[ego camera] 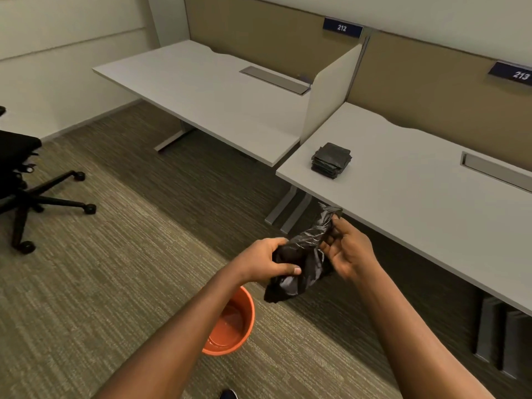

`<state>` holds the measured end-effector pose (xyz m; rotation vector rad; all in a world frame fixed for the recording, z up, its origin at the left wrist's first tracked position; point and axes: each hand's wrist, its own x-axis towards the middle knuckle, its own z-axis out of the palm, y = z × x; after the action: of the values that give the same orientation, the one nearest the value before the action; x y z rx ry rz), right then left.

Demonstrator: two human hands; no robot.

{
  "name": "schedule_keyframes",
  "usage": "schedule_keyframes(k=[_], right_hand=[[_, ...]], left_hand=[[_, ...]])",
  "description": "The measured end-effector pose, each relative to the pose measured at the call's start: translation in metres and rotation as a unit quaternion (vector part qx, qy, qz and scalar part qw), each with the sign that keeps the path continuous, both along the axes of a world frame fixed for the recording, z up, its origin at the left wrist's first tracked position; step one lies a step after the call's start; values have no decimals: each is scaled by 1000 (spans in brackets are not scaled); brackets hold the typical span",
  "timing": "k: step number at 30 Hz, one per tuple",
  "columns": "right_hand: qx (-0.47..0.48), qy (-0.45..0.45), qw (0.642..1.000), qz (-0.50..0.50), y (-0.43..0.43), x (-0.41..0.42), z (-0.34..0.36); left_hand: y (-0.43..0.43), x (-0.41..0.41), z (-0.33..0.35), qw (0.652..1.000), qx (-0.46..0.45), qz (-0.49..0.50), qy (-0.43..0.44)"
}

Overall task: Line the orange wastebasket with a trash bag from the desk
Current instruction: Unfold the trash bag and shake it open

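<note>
Left hand: the left hand (266, 262), at the lower middle of the frame, is closed around the bulky lower part of the trash bag (299, 260), with the thumb pressed on top. It seems to hold the bundle steady so the other hand can work on it.

Right hand: the right hand (345, 251), just to the right of it, pinches the upper twisted end of the bag between thumb and fingers; the other fingers are half curled. I judge that it searches for the open edge, to pull the layers apart.

Trash bag: black, crumpled and not yet opened, held in the air between both hands, in front of the desk edge and above the carpet. One corner hangs down below the left hand.

Orange wastebasket: the wastebasket (233, 321) stands upright on the carpet at the lower middle, directly under the left forearm, which hides part of it. No liner shows in the visible part. It is near below the bag, probably so the opened bag can go straight down into it.

Stack of bags: a pile of folded black bags (331, 161) lies near the front left corner of the desk (417, 211), at the right middle of the frame, apart from the hands.

Farther away: a second desk (201, 93) fills the upper middle, and an office chair (20, 180) stands at the left edge, well apart.

Step in hand: unfolding the bag; lining is not yet begun.
</note>
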<state>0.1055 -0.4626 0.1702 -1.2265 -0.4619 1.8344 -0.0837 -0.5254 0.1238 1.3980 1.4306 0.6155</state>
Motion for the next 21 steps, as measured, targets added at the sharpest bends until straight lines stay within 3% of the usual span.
schedule_keyframes(k=[3, 5, 8, 10, 14, 16, 19, 21], right_hand=[[32, -45, 998, 14, 13, 13, 8], [95, -119, 988, 28, 21, 24, 14], [222, -353, 905, 80, 27, 40, 14], [229, -430, 860, 153, 21, 46, 3], [156, -346, 850, 365, -8, 26, -34], [147, -325, 839, 411, -18, 8, -53], [205, -441, 764, 424, -12, -2, -71], [236, -486, 735, 409, 0, 7, -70]], left_hand=[[10, -2, -4, 999, 2, 15, -31], [15, -6, 3, 987, 17, 89, -134], [25, -19, 21, 904, -5, 254, -345], [31, -31, 30, 847, -42, 321, -421], [37, -41, 37, 801, -92, 384, -449], [37, -43, 38, 794, -90, 403, -447], [36, -56, 41, 796, -80, 414, -433], [34, -72, 42, 814, -67, 417, -400]])
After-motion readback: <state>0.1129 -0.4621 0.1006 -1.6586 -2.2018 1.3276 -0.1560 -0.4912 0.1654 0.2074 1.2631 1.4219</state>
